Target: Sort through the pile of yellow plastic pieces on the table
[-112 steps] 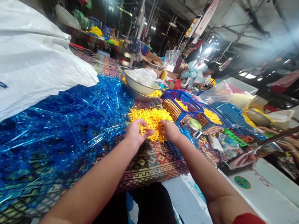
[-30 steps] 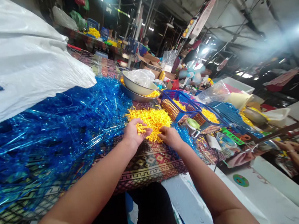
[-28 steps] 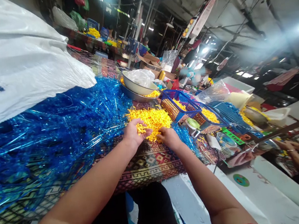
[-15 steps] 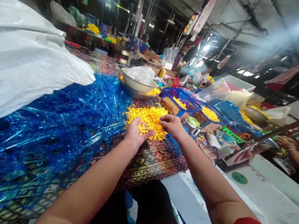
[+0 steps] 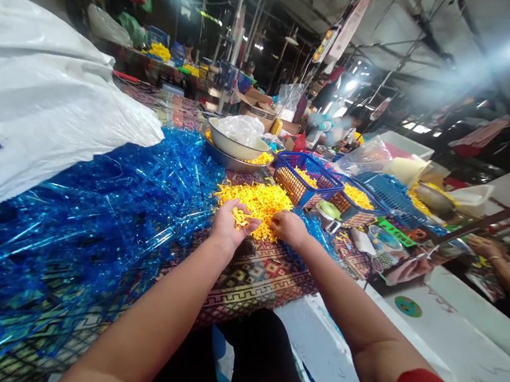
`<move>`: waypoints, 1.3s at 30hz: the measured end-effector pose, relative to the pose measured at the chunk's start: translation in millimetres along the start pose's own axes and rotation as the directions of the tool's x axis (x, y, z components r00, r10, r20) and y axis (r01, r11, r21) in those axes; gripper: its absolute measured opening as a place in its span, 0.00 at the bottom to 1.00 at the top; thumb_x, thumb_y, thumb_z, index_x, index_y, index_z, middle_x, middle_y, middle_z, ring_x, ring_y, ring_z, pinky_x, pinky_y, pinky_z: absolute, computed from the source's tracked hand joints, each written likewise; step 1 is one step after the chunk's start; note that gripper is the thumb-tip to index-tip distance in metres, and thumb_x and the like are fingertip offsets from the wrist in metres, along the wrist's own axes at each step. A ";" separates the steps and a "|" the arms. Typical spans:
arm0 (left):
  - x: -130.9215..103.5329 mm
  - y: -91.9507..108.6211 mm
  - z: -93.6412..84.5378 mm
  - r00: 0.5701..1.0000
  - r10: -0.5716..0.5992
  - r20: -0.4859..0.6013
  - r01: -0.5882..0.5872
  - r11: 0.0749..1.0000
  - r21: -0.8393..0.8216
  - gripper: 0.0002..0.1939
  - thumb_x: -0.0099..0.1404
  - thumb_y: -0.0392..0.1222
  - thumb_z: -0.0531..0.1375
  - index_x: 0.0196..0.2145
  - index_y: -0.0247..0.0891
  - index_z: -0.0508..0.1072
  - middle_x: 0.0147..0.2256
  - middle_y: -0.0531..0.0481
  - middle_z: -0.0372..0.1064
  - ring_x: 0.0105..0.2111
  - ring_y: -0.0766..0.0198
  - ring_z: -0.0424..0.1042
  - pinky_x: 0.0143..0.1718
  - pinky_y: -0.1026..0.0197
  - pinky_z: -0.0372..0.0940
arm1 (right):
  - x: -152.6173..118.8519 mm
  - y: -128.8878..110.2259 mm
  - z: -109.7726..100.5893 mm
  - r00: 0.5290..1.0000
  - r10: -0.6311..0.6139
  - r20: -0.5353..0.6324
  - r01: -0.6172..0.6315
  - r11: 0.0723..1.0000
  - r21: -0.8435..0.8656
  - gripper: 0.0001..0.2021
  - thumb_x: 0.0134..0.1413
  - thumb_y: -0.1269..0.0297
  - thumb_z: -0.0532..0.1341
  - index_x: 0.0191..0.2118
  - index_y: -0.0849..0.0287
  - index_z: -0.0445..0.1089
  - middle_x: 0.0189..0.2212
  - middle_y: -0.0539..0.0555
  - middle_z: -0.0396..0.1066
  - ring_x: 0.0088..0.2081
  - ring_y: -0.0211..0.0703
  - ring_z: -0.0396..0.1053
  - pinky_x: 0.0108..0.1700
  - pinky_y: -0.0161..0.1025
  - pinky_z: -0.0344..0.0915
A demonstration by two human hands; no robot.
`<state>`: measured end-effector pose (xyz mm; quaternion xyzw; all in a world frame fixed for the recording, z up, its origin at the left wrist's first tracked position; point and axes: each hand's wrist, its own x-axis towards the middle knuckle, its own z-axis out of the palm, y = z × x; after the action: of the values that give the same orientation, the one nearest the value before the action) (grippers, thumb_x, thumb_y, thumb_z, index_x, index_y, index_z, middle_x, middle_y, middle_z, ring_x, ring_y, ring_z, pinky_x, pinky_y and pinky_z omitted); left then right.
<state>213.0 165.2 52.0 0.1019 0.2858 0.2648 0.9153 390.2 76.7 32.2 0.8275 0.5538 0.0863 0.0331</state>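
Note:
A heap of small yellow-orange curled pieces (image 5: 263,199) lies on a patterned mat (image 5: 257,278) in front of me. My left hand (image 5: 233,226) is turned palm up and cupped at the heap's left side, with several of the yellow pieces (image 5: 239,217) resting in it. At the heap's near right edge, my right hand (image 5: 289,227) has its fingers bent and pressed together among the pieces. What is between those fingertips is hidden.
Shiny blue plastic strands (image 5: 96,199) spread to the left under a large white sack (image 5: 36,101). Beyond the heap stand stacked bowls (image 5: 230,147) and blue-rimmed baskets (image 5: 295,192) with yellow pieces. A green-topped cup (image 5: 329,209) sits at right; another person's hand (image 5: 483,245) is further right.
My right hand has moved slightly left and down, its fingertips now at the near edge of the heap. My left hand stays nearly in place, still cupping yellow pieces.

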 end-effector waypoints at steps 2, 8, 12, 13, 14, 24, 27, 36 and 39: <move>0.2 0.1 -0.4 1.000 0.001 0.004 -0.001 1.000 0.005 0.08 0.55 0.43 0.57 0.29 0.35 0.66 0.19 0.51 0.62 0.17 0.62 0.69 0.12 0.66 0.62 | 1.9 -3.6 1.7 1.000 0.009 -0.013 -0.009 1.000 0.009 0.10 0.52 0.63 0.53 0.32 0.60 0.70 0.32 0.57 0.70 0.34 0.40 0.66 0.34 0.32 0.56; 2.7 -1.0 -1.8 0.999 0.034 0.016 -0.035 0.997 0.066 0.07 0.56 0.42 0.55 0.26 0.34 0.64 0.19 0.50 0.62 0.18 0.60 0.69 0.13 0.64 0.62 | 7.0 2.7 6.9 0.992 0.021 -0.125 0.005 0.978 0.209 0.08 0.49 0.65 0.55 0.29 0.60 0.70 0.29 0.55 0.70 0.33 0.39 0.66 0.35 0.33 0.58; 4.4 -7.3 -1.6 1.000 0.008 -0.003 -0.008 0.997 0.078 0.08 0.57 0.42 0.54 0.26 0.34 0.64 0.19 0.49 0.62 0.19 0.60 0.70 0.15 0.61 0.65 | 10.7 -0.3 -8.1 0.963 0.164 -0.213 -0.010 0.812 0.583 0.09 0.47 0.61 0.57 0.26 0.61 0.69 0.22 0.51 0.68 0.25 0.38 0.65 0.28 0.33 0.60; 4.8 -9.7 -1.5 1.000 -0.005 0.003 0.005 0.997 0.074 0.09 0.58 0.44 0.54 0.26 0.34 0.63 0.19 0.49 0.62 0.20 0.59 0.70 0.16 0.60 0.66 | 11.1 -3.0 -14.5 0.965 0.187 -0.184 -0.013 0.733 0.680 0.11 0.47 0.59 0.57 0.27 0.61 0.69 0.19 0.50 0.67 0.22 0.37 0.64 0.25 0.33 0.59; 5.1 -12.1 -1.6 1.000 -0.017 0.013 0.016 0.998 0.063 0.11 0.58 0.45 0.53 0.26 0.35 0.63 0.20 0.48 0.63 0.20 0.59 0.70 0.17 0.58 0.66 | 11.2 -5.6 -21.2 0.973 0.180 -0.145 -0.008 0.654 0.757 0.13 0.47 0.56 0.57 0.29 0.62 0.69 0.18 0.49 0.66 0.19 0.36 0.63 0.22 0.32 0.58; 0.1 3.8 0.4 0.998 0.041 0.042 -0.040 0.999 -0.007 0.10 0.58 0.44 0.53 0.27 0.34 0.64 0.19 0.49 0.62 0.19 0.60 0.69 0.14 0.62 0.64 | -8.8 24.3 -15.0 0.992 -0.128 -0.014 0.128 0.962 0.241 0.06 0.46 0.69 0.57 0.27 0.58 0.72 0.29 0.53 0.72 0.34 0.40 0.67 0.37 0.32 0.60; 1.1 13.6 0.1 0.996 0.092 0.022 -0.091 0.995 -0.052 0.09 0.57 0.43 0.53 0.27 0.34 0.65 0.18 0.50 0.62 0.18 0.62 0.68 0.14 0.63 0.63 | -15.3 31.3 -4.1 0.998 -0.033 -0.047 0.039 0.990 0.135 0.08 0.51 0.68 0.54 0.31 0.58 0.72 0.32 0.54 0.71 0.36 0.39 0.67 0.38 0.31 0.59; 0.6 5.7 0.9 0.998 0.058 0.025 -0.059 0.998 0.032 0.08 0.56 0.42 0.54 0.26 0.34 0.64 0.19 0.50 0.62 0.18 0.60 0.69 0.12 0.64 0.61 | -9.5 32.0 2.7 0.998 0.066 -0.019 -0.068 0.993 -0.099 0.10 0.54 0.62 0.53 0.34 0.58 0.70 0.35 0.56 0.69 0.35 0.41 0.67 0.33 0.33 0.56; -1.4 4.6 1.6 0.999 0.046 0.012 -0.046 0.998 0.051 0.08 0.56 0.42 0.54 0.26 0.34 0.65 0.19 0.49 0.62 0.18 0.60 0.69 0.12 0.64 0.61 | -5.2 31.7 4.5 0.999 0.053 -0.006 -0.053 0.995 -0.089 0.10 0.55 0.65 0.51 0.34 0.59 0.69 0.34 0.57 0.68 0.35 0.41 0.66 0.34 0.34 0.57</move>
<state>211.0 168.2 55.6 0.1333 0.2852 0.2777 0.9076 417.9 60.0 31.9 0.8395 0.5272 0.1130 0.0665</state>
